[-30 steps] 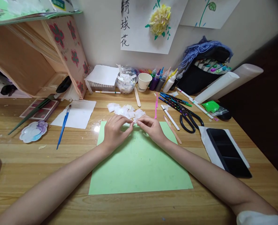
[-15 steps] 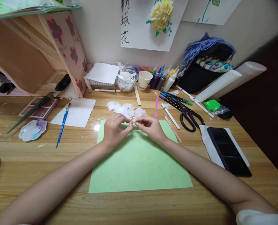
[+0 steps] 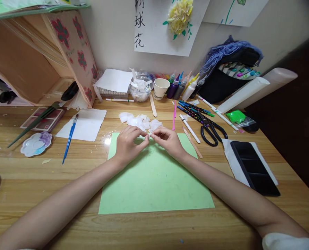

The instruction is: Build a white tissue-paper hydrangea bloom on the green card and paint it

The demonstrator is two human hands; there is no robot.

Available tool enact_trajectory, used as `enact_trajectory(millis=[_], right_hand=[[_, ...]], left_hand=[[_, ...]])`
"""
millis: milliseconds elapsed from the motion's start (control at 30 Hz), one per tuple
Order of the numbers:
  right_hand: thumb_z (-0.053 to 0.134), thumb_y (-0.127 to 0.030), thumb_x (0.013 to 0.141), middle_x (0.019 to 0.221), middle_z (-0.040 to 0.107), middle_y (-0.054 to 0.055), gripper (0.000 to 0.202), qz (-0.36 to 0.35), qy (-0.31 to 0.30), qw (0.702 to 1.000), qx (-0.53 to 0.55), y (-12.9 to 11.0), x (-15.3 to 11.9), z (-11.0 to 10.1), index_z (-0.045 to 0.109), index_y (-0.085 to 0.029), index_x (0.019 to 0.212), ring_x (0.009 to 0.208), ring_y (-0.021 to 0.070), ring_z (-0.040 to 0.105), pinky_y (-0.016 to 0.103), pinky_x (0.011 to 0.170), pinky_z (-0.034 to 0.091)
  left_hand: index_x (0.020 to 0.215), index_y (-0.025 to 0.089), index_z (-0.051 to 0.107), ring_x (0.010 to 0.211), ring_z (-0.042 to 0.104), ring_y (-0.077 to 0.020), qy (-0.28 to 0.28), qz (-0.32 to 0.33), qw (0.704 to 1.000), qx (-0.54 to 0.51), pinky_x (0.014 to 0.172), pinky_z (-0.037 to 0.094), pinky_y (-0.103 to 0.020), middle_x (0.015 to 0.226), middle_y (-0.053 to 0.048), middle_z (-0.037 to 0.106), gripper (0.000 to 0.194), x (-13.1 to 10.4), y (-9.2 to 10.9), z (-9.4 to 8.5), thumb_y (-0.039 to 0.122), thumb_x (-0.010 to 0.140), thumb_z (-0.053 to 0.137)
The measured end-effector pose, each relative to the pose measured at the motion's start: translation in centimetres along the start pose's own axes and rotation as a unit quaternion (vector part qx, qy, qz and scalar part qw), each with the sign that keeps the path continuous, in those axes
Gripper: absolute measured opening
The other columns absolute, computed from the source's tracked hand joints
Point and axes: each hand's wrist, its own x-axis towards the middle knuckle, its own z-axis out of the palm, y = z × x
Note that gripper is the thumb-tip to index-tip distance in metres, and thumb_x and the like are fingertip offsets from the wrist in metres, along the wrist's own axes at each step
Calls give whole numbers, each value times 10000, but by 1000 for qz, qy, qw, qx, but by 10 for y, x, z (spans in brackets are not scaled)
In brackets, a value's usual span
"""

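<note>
Above the upper part of a green sheet [image 3: 156,180], my left hand [image 3: 129,144] and my right hand [image 3: 168,140] meet at the fingertips. Thumb and forefinger of each hand are pinched on a tiny white piece [image 3: 149,135], which looks like paper and is mostly hidden by the fingers. Just beyond the hands lies a loose pile of white paper pieces [image 3: 137,121]. A wooden stick [image 3: 153,105] rests behind that pile, and another stick [image 3: 192,142] crosses the sheet's upper right edge.
A bowl of paper scraps [image 3: 140,91], a paper cup [image 3: 160,88] and paint bottles [image 3: 179,89] stand along the wall. Scissors [image 3: 208,133] and pens lie at the right, near a black case [image 3: 255,168]. Brushes [image 3: 70,139] and a palette [image 3: 36,144] are at the left.
My fingertips have shifted very slightly around the small white piece, which shows less now. Both hands stay in the same place, and nothing else has visibly moved.
</note>
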Motion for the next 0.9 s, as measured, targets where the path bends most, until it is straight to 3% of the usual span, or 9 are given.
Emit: enact_trajectory(millis=[333, 700, 900], right_hand=[[531, -390, 843, 695, 551, 21, 300, -20, -28, 999, -30, 0, -2, -3, 664, -165, 695, 679, 127, 489, 266, 591, 362], [624, -247, 766, 724, 550, 8, 92, -23, -21, 998, -50, -3, -3, 2, 665, -165, 763, 587, 91, 428, 239, 528, 349], [634, -280, 763, 723, 545, -2, 107, -10, -3, 999, -38, 1, -2, 0, 643, -173, 775, 587, 87, 424, 231, 531, 348]], left_hand=[[725, 199, 676, 711, 574, -165, -19, -9, 1000, 3, 658, 432, -297, 714, -17, 664, 97, 1, 1, -1, 255, 783, 622], [661, 195, 648, 662, 538, -154, -1, -11, 1000, 4, 639, 420, -295, 668, -4, 644, 101, 1, -3, 0, 213, 758, 629], [663, 192, 641, 663, 532, -155, -1, -10, 1000, -7, 636, 415, -296, 671, -6, 636, 98, 1, -3, 0, 211, 758, 628]])
